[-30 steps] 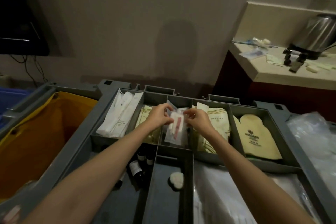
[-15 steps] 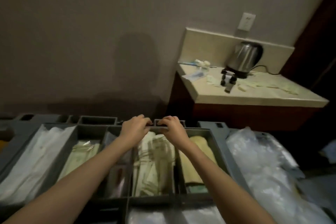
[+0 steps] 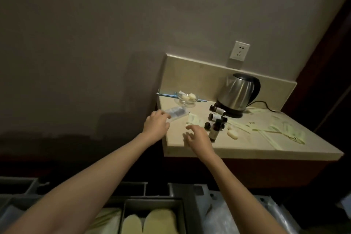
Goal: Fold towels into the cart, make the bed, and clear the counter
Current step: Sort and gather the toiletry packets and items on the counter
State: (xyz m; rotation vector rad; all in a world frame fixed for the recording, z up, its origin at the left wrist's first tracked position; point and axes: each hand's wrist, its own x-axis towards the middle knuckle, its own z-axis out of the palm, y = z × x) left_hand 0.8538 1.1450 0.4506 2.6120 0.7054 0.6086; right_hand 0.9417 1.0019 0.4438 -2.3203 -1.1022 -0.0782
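Note:
The beige counter (image 3: 237,148) holds scattered toiletries. My left hand (image 3: 156,126) reaches over its left corner, fingertips touching a clear plastic packet (image 3: 175,114); whether it grips the packet I cannot tell. My right hand (image 3: 199,137) hovers open over the counter's front edge, just left of several small dark bottles (image 3: 215,121). A small white soap (image 3: 232,134) lies right of the bottles. Flat paper sachets (image 3: 281,132) are spread across the right half. Below, the grey cart's tray (image 3: 188,214) shows pale slippers (image 3: 150,222) in a compartment.
A steel electric kettle (image 3: 237,94) stands at the counter's back, its cord trailing right. A glass dish with soaps (image 3: 187,98) and a blue toothbrush (image 3: 167,94) sit at the back left. A wall socket (image 3: 239,50) is above. Plastic-wrapped items (image 3: 237,218) fill the cart's right side.
Both hands have left the cart's compartments and reached out over the counter. The view has swung up and to the right from the cart to the counter.

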